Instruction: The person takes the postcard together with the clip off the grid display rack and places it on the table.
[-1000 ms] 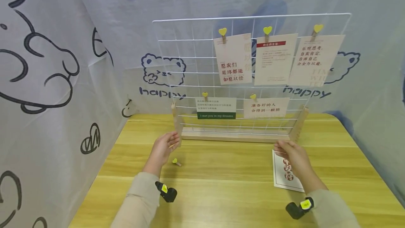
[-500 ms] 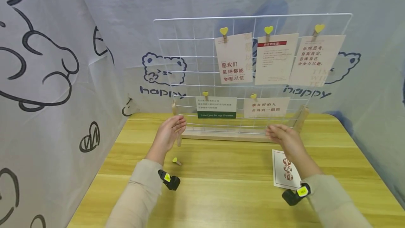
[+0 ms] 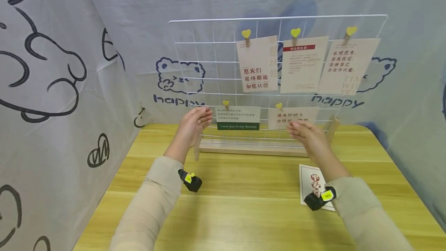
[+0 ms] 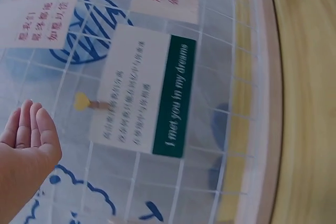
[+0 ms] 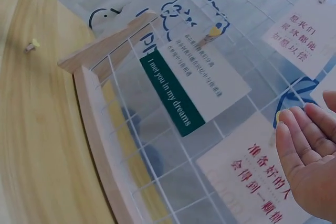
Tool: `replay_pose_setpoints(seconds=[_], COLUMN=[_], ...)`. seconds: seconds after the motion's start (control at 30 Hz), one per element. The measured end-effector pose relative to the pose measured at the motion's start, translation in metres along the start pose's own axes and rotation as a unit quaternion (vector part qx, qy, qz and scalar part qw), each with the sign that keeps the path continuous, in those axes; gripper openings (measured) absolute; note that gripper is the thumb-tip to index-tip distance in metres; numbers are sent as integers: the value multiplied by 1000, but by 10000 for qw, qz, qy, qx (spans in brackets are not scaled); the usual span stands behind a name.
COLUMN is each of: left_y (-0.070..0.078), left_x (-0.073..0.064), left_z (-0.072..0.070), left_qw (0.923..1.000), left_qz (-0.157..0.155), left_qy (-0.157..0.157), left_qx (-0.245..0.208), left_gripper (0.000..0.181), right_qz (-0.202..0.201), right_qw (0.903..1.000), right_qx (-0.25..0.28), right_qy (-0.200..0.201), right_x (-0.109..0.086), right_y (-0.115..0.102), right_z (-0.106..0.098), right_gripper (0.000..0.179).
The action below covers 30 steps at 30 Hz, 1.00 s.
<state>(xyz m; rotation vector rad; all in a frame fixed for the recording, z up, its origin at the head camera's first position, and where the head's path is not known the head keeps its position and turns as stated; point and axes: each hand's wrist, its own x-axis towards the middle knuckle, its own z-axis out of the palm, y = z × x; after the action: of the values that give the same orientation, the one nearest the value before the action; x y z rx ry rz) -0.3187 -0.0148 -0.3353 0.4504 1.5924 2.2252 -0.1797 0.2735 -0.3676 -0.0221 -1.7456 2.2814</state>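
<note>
My left hand (image 3: 194, 125) is raised in front of the lower left of a white wire grid (image 3: 223, 53), fingers relaxed and nothing in them. It is nearest the card with the green strip (image 3: 238, 115). My right hand (image 3: 310, 134), likewise holding nothing, overlaps the lower right card with red writing (image 3: 277, 121) in the head view. Yellow heart clothespins fasten both cards, one heart clip (image 4: 82, 101) showing close to my left fingers in the left wrist view. In the upper row hang a left card (image 3: 256, 65), a red-banded card (image 3: 303, 67) and a right card (image 3: 348, 65).
The grid stands in a wooden base (image 3: 251, 149) on a wood-grain table (image 3: 237, 204). A white card with red round characters (image 3: 306, 177) lies at right, partly behind my wrist camera. A loose heart clothespin (image 5: 31, 45) lies at left. A printed cloth (image 3: 115, 11) hangs behind.
Both hands have risen from near the grid's base to the height of the lower cards, moving slightly inward. Cards and grid stay where they were.
</note>
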Motion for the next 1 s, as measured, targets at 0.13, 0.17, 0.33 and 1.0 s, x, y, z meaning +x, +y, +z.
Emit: replay_pose_setpoints(seconds=[0.13, 0.17, 0.33, 1.0], left_y=[10, 12, 26, 58], left_x=[6, 7, 14, 37], left_z=[10, 13, 24, 54], left_qw=[9998, 9996, 9989, 9953], left_qz=[119, 154, 325, 795], left_qy=[-77, -92, -228, -279], left_qx=[158, 196, 245, 481], left_gripper=[29, 33, 33, 33], right_qz=[65, 56, 10, -48], right_qw=[9999, 9999, 9998, 9954], right_qx=[74, 87, 147, -809], right_qy=[-47, -58, -107, 511], right_x=[8, 10, 18, 48], right_y=[-7, -9, -19, -55], right_z=[2, 3, 7, 30], right_gripper=[11, 11, 11, 42])
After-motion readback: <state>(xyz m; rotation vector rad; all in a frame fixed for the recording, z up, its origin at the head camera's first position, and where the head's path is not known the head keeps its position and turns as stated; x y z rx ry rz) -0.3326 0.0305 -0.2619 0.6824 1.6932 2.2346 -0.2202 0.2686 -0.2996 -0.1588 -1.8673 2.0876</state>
